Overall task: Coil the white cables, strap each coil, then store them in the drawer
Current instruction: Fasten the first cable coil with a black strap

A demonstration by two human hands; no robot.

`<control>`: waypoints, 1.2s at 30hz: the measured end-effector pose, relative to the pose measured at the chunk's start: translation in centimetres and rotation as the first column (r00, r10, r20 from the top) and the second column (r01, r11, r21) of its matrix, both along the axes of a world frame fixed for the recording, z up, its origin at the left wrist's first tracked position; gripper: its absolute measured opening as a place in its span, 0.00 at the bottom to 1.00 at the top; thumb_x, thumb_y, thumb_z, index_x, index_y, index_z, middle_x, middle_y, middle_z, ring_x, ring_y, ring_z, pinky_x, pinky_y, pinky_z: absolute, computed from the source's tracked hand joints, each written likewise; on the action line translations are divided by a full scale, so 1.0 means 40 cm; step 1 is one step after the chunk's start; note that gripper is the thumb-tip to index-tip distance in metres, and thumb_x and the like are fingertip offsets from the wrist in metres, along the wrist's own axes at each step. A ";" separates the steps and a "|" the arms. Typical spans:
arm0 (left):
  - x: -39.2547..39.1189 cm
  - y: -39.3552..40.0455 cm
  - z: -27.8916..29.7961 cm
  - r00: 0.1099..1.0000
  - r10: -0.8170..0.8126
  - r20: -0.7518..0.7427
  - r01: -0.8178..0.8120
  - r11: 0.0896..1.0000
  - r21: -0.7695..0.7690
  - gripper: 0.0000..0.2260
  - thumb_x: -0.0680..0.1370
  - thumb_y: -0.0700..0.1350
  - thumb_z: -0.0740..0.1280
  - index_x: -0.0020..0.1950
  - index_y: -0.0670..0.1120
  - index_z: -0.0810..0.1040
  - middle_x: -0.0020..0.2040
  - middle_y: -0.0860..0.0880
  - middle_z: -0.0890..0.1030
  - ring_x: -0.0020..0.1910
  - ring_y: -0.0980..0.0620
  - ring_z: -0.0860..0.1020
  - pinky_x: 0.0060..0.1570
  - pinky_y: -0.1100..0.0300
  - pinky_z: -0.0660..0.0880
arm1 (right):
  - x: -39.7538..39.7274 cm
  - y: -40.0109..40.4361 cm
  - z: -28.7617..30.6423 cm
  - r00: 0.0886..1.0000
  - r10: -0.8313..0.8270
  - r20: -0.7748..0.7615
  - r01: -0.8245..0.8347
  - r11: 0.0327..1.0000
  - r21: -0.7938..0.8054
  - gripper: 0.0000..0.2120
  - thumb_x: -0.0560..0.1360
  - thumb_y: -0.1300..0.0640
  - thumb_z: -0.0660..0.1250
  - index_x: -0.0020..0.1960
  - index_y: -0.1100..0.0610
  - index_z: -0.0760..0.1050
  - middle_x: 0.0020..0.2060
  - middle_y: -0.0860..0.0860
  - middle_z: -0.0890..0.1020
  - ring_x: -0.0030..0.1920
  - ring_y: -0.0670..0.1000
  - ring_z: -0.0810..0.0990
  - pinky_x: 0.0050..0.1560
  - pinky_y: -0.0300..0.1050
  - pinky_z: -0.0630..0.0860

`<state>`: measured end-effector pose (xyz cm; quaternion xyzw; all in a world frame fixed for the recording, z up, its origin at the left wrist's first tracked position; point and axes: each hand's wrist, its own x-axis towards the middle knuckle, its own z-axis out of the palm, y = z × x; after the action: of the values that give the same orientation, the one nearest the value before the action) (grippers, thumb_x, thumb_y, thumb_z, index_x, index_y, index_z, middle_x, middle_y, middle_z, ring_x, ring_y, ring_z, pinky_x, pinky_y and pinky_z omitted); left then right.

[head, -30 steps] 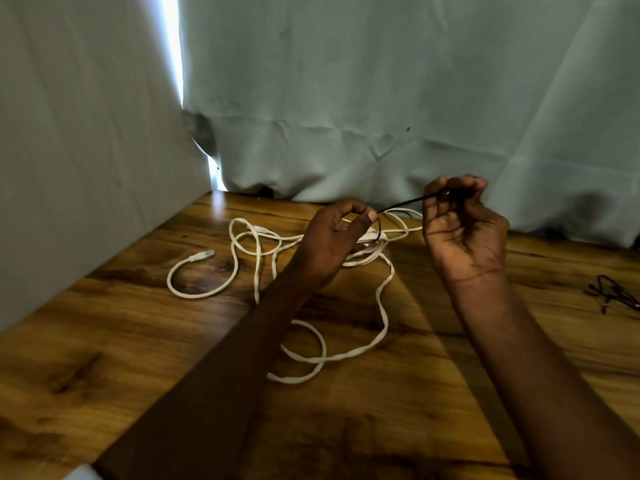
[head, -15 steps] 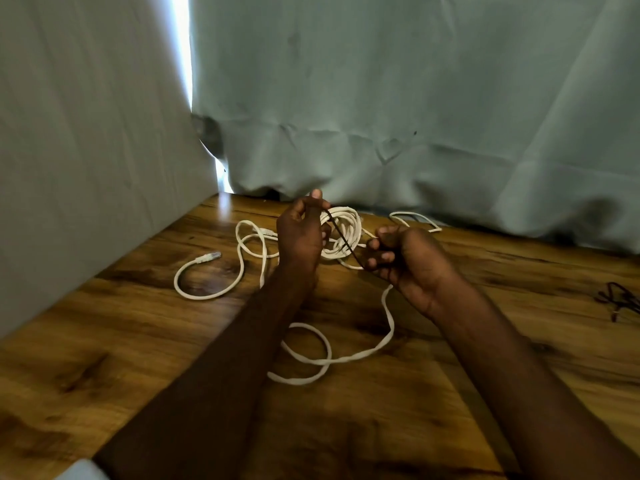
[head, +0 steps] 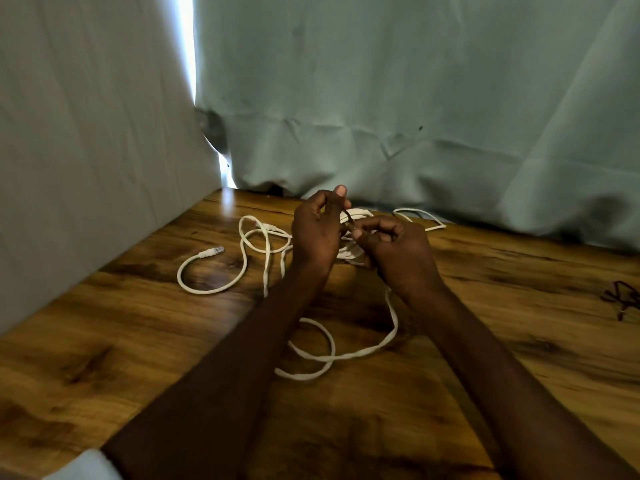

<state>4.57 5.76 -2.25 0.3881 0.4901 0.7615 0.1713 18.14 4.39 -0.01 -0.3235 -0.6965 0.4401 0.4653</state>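
Far left of the counter (head: 104, 341): one white cable (head: 214, 289) is lying loose, its connector end (head: 213, 251) pointing right, the run curling back in open loops toward centre. A second loose run (head: 346, 355) is looping near the forearms. Neither stretch is coiled yet.

Centre: the left hand (head: 317, 233) is sitting with fingers curled in, thumb raised, pinching one end of a thin dark strap (head: 348, 218) against the small white coil (head: 356, 251) bunched behind it. How much of the coil it is gripping cannot be told; the hand is hiding most of it.

Just right, nearly touching the left: the right hand (head: 398, 251) is closed down, fingertips pressed together on the other end of the strap. Judgement: the step in hand is strapping this coil.

Risks, as judged:
- Strap is thin and short between the two pinches; a slip at either end would be letting the coil spring open.
- The loose tails on the counter are still joined to or lying by the bundle; pulling tight could be dragging them in and tangling.
- A stray loop (head: 420, 218) is lying behind the right hand, outside the strap.

Far right: a dark tangle of thin ties (head: 621, 299) is lying well apart from the hands. No drawer is showing.
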 end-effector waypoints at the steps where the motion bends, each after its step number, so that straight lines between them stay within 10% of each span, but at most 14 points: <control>1: 0.001 0.001 0.000 1.000 0.001 0.022 -0.001 1.000 -0.013 0.16 0.82 0.55 0.67 0.41 0.47 0.81 0.35 0.51 0.81 0.35 0.53 0.80 0.33 0.59 0.76 | 0.002 -0.003 0.004 1.000 0.005 0.020 -0.005 1.000 0.023 0.08 0.80 0.65 0.69 0.48 0.55 0.85 0.28 0.47 0.83 0.26 0.44 0.76 0.26 0.35 0.71; 8: 0.000 0.009 0.005 0.969 -0.125 0.211 0.164 0.970 -0.178 0.18 0.82 0.56 0.65 0.42 0.43 0.76 0.29 0.47 0.75 0.24 0.53 0.73 0.28 0.62 0.70 | 0.017 -0.009 0.020 0.999 0.046 -0.020 -0.047 0.997 -0.055 0.11 0.80 0.73 0.63 0.51 0.63 0.83 0.24 0.41 0.81 0.21 0.38 0.74 0.23 0.28 0.66; 14: -0.002 -0.015 0.030 0.738 -0.574 0.356 0.623 0.781 -0.034 0.07 0.83 0.36 0.60 0.56 0.36 0.77 0.37 0.42 0.79 0.31 0.50 0.77 0.38 0.56 0.78 | 0.029 0.046 0.014 0.988 -0.121 -0.097 0.085 0.945 -0.315 0.11 0.79 0.68 0.66 0.52 0.56 0.84 0.20 0.49 0.73 0.21 0.46 0.64 0.23 0.35 0.60; 23: 0.007 -0.017 0.035 0.686 -0.567 0.456 0.585 0.802 0.119 0.09 0.83 0.32 0.57 0.56 0.39 0.76 0.41 0.42 0.79 0.29 0.54 0.78 0.33 0.62 0.77 | 0.018 0.055 -0.001 0.984 -0.177 0.035 0.170 0.974 0.147 0.11 0.74 0.66 0.73 0.45 0.49 0.84 0.25 0.38 0.78 0.26 0.38 0.74 0.34 0.37 0.71; 27: 0.014 -0.012 0.032 0.690 -0.554 0.465 0.564 0.815 0.135 0.06 0.84 0.34 0.60 0.55 0.40 0.75 0.38 0.43 0.78 0.30 0.53 0.78 0.35 0.57 0.79 | 0.026 0.080 -0.021 0.960 -0.251 0.121 0.233 0.961 0.146 0.07 0.74 0.59 0.75 0.40 0.48 0.85 0.31 0.47 0.83 0.30 0.47 0.78 0.38 0.51 0.78; 36: 0.015 -0.004 0.023 0.887 -0.331 0.323 0.343 0.939 0.020 0.05 0.83 0.34 0.62 0.50 0.41 0.75 0.32 0.46 0.75 0.29 0.54 0.73 0.33 0.58 0.75 | 0.033 0.056 0.021 0.997 -0.061 0.041 0.069 0.975 -0.212 0.05 0.79 0.61 0.70 0.47 0.58 0.85 0.22 0.42 0.75 0.23 0.41 0.69 0.28 0.37 0.65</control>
<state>5.16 5.61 -1.34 0.3347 0.3951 0.7636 0.3857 19.46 6.63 0.83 -0.4017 -0.6421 0.4913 0.4301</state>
